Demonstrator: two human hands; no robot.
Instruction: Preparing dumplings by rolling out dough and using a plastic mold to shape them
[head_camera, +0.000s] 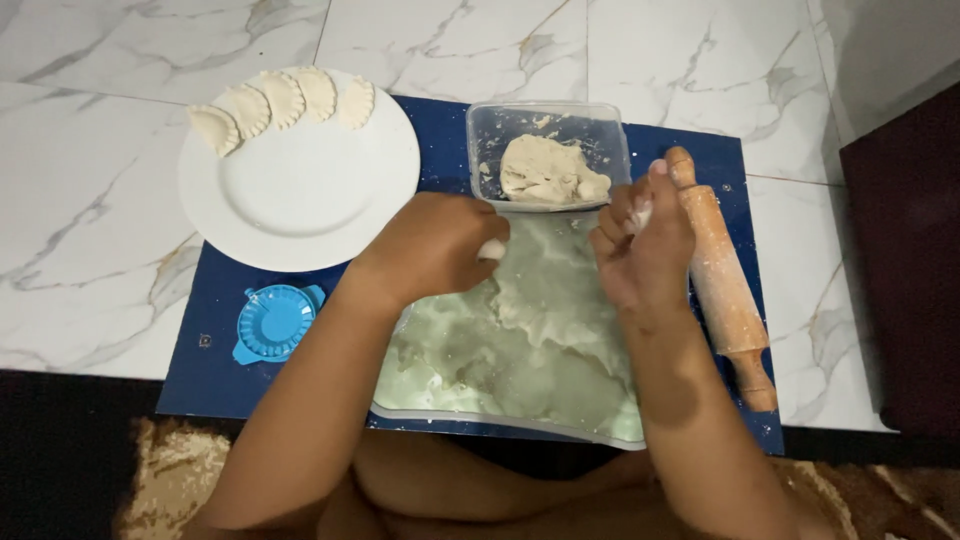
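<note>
On the floor, blue mat: hands work above the floured sheet (520, 340).
Left hand (435, 245): closed on a small dough piece (491, 249), near the mat's middle.
Right hand (640, 240): fingers curled, sticky bits clinging; a firm hold cannot be told.
Dough lump (548, 170): in the clear tub (490, 125), far edge.
Rolling pin (722, 280): touching the right hand, right edge.
Risk: a nudge could roll the pin off onto the tiles; sticky fingers may tear the dough piece.

Your left hand (440, 245) pinching a small dough piece (491, 249), your right hand (640, 240) dough-smeared beside the rolling pin (722, 285), floured mat (520, 340) beneath, dough tub (548, 155) behind, dumplings (283, 100) on white plate (300, 190).
</note>
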